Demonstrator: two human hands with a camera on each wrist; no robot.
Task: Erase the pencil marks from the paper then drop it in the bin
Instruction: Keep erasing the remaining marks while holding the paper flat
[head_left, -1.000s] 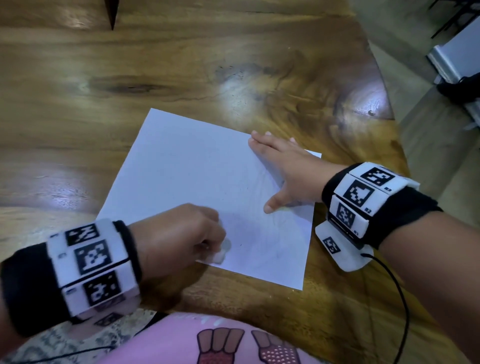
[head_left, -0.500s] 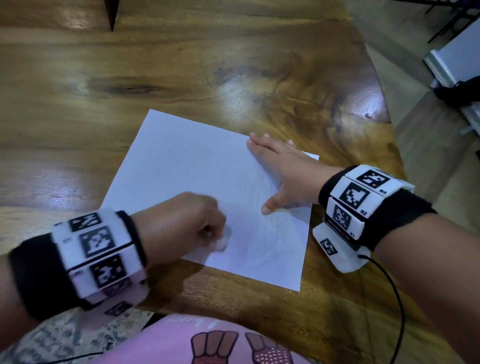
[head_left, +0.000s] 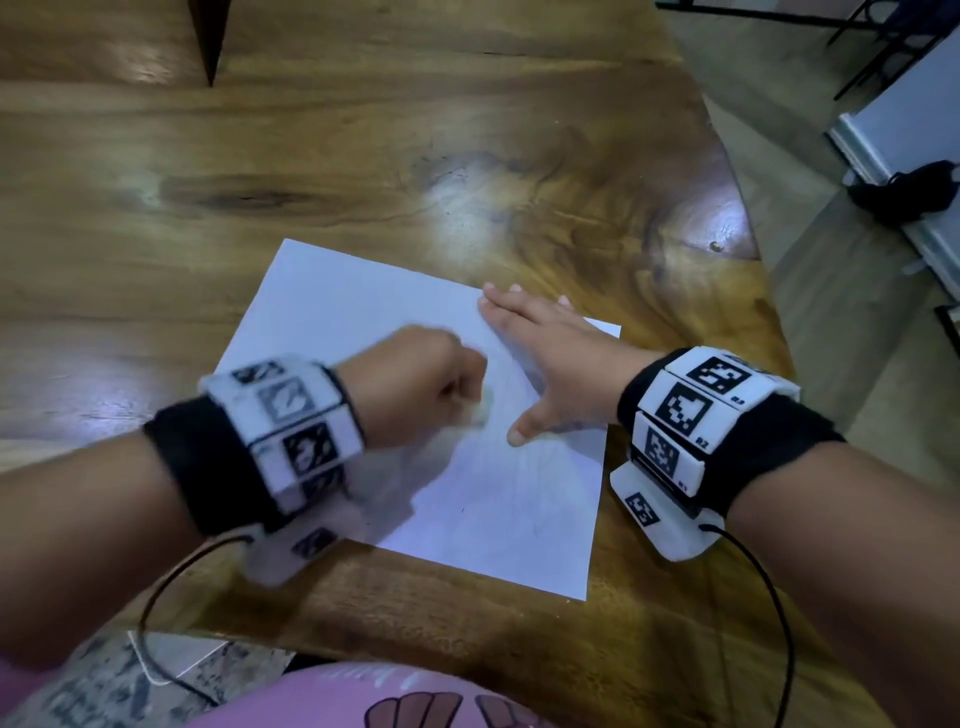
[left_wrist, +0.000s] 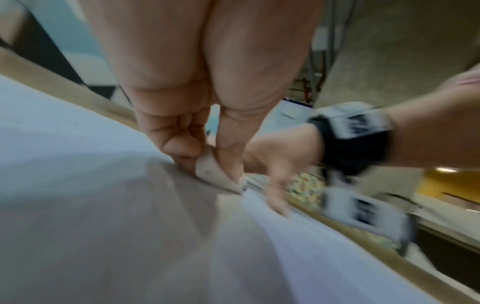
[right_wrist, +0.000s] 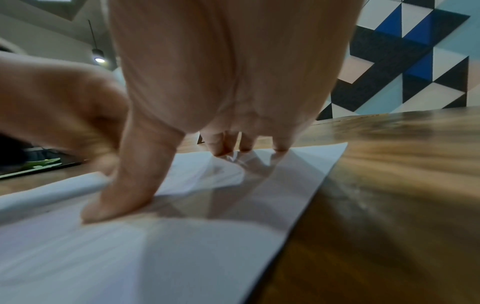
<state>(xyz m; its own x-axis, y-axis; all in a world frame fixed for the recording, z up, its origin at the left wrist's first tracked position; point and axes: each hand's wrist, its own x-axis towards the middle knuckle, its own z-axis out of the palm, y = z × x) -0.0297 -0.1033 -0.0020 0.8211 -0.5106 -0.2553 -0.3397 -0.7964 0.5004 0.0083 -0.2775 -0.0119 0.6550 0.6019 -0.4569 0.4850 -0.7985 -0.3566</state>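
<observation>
White eraser (left_wrist: 217, 173) (pinched) rubs paper (head_left: 332, 312).

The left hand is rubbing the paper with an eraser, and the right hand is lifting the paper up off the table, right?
Not quite. The right hand isn't lifting the paper; it presses it flat on the table with straight fingers, as the right wrist view shows. The left hand does pinch the eraser against the paper.

We see a glossy wooden table (head_left: 363, 156) spreading beyond our fingertips, a wall of blue, black and white triangles (right_wrist: 415, 61) past it, a black bag (head_left: 904, 195) on the floor far right of our fingers
</observation>
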